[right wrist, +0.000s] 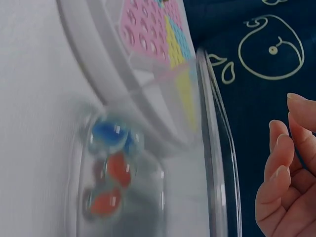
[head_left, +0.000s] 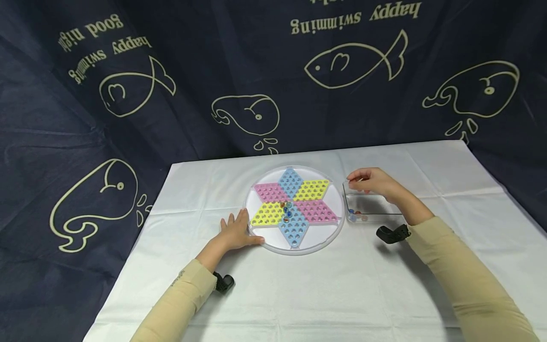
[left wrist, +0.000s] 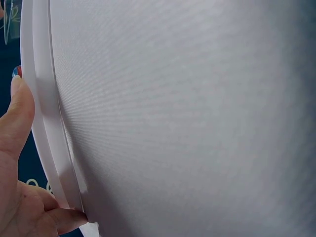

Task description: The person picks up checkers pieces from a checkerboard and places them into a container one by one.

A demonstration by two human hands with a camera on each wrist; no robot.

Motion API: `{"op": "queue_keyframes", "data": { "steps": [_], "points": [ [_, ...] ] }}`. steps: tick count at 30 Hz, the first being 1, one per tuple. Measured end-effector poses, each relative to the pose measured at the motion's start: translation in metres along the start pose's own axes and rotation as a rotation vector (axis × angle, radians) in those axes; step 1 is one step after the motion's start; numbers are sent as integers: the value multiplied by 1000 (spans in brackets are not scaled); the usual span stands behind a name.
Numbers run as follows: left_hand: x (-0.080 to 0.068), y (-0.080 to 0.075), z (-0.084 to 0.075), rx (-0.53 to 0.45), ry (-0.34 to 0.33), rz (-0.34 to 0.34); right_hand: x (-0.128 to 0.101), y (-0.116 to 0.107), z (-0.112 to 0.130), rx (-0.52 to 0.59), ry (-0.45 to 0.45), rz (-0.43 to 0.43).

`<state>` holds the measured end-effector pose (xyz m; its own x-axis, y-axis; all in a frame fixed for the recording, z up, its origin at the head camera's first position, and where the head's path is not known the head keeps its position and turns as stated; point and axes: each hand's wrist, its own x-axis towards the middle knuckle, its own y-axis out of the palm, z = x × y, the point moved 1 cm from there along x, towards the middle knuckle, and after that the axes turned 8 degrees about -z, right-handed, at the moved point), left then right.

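Observation:
A round white Chinese checkers board (head_left: 316,248) carries a star of pink, yellow and blue hole fields. Several glass marbles (head_left: 287,214) sit around its middle. My left hand (head_left: 235,232) rests at the board's left edge, fingers spread, thumb on the rim; the left wrist view shows its thumb (left wrist: 19,103) against the white side wall. My right hand (head_left: 373,181) is over the clear plastic box (head_left: 378,219), fingers loosely bent, and nothing shows between its thumb and fingertips (right wrist: 282,143). Blue and orange-red marbles (right wrist: 111,170) lie together at one end of the box.
A white cloth (head_left: 333,294) covers the table. Dark blue fabric (head_left: 192,47) with fish and whale drawings hangs behind and to the left. The box stands just right of the board. Each wrist wears a black camera (head_left: 393,233).

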<state>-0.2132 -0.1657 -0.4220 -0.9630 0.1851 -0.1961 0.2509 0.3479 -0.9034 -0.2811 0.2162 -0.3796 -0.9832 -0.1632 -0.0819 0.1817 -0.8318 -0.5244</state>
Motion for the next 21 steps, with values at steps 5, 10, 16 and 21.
{"op": "queue_keyframes", "data": {
  "steps": [5, 10, 16, 21],
  "points": [
    [0, 0, 1, 3, 2, 3, 6, 13, 9, 0, -2, 13],
    [1, 1, 1, 7, 2, 2, 12, 27, 17, 30, -29, 37],
    [2, 2, 2, 7, -1, 1, 18, 44, 25, 67, -73, 77],
    [2, 1, 2, 11, -1, 2, 22, 56, 33, 81, -78, 84]
  ]
}}
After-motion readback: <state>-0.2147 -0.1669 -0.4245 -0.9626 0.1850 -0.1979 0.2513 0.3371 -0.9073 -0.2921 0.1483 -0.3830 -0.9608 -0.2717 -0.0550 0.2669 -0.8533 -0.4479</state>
